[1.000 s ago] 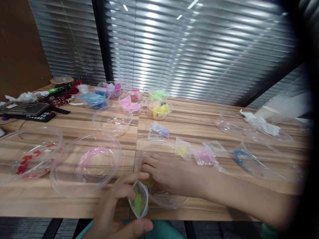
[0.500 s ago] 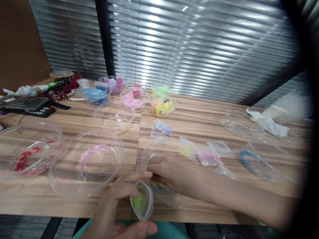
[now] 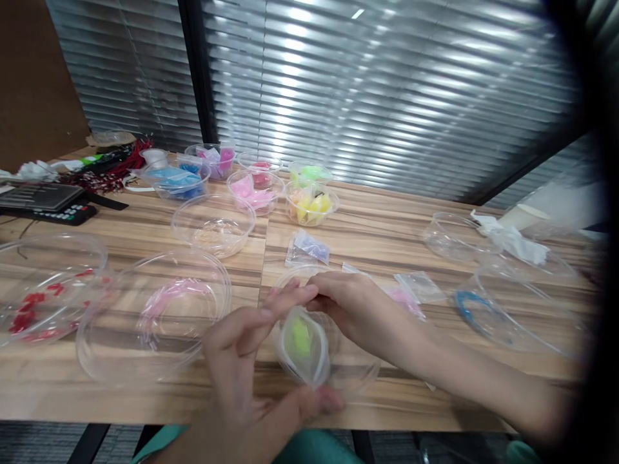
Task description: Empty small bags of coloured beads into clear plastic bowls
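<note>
My left hand (image 3: 236, 367) holds a small clear zip bag (image 3: 315, 348) between fingers and thumb, its mouth spread wide. Yellow-green pieces (image 3: 302, 336) show inside the bag. Against the bag's far edge, my right hand (image 3: 355, 309) has its fingers bent and drawn together. Their tips are partly hidden, so I cannot tell what they hold. Beneath both hands stands a clear plastic bowl (image 3: 358, 370), mostly covered by them and the bag.
Left of my hands are bowls with a pink ring (image 3: 176, 298) and red pieces (image 3: 29, 310). Small bowls with coloured packets, such as yellow (image 3: 312, 207), line the back. Flat bags (image 3: 420, 287) and a bowl with a blue strand (image 3: 471, 312) lie right.
My left hand has carried the bag right, over the bowl. My right hand has risen out of the bowl to the bag's far edge. The view has shifted slightly.
</note>
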### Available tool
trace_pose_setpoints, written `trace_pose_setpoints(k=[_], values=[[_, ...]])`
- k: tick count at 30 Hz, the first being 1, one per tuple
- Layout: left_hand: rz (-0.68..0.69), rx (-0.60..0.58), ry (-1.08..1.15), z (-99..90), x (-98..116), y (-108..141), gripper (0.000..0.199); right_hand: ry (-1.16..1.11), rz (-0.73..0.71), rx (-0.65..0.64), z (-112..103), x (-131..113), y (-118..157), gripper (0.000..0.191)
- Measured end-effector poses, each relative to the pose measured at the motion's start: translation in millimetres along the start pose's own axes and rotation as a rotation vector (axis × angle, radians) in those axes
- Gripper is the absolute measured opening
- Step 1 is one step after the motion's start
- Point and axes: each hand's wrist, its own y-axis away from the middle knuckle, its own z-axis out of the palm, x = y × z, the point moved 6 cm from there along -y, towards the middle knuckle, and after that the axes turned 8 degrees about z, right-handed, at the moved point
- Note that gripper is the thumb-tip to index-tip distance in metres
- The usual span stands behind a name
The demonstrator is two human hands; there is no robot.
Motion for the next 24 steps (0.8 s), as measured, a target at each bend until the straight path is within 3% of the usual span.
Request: trace_pose_setpoints(k=[5, 10, 16, 19, 24], values=[[-0.100, -0.080, -0.049, 12.3, -13.0, -3.8, 0.060, 0.025, -0.010, 0.168, -24.5, 0.2, 11.4, 0.030], [-0.139, -0.157, -0.100, 14.9, -18.5, -1.6, 0.056, -0.102, -0.062, 0.242, -37.4, -22.0, 21.1, 0.026], [-0.229, -0.169, -0.163, 17.1, -26.8, 0.8, 0.062, -0.107, -0.252, 0.093, -24.9, -48.2, 22.4, 0.024], [-0.206, -0.175, -0.184, 16.6, -24.3, -0.4, 0.065, -0.039, -0.246, -0.006, -19.8, -51.3, 19.2, 0.027], [-0.179, -0.156, -0.171, 15.2, -20.7, 0.6, 0.065, 0.185, -0.230, -0.205, -15.1, -57.4, 22.1, 0.015]])
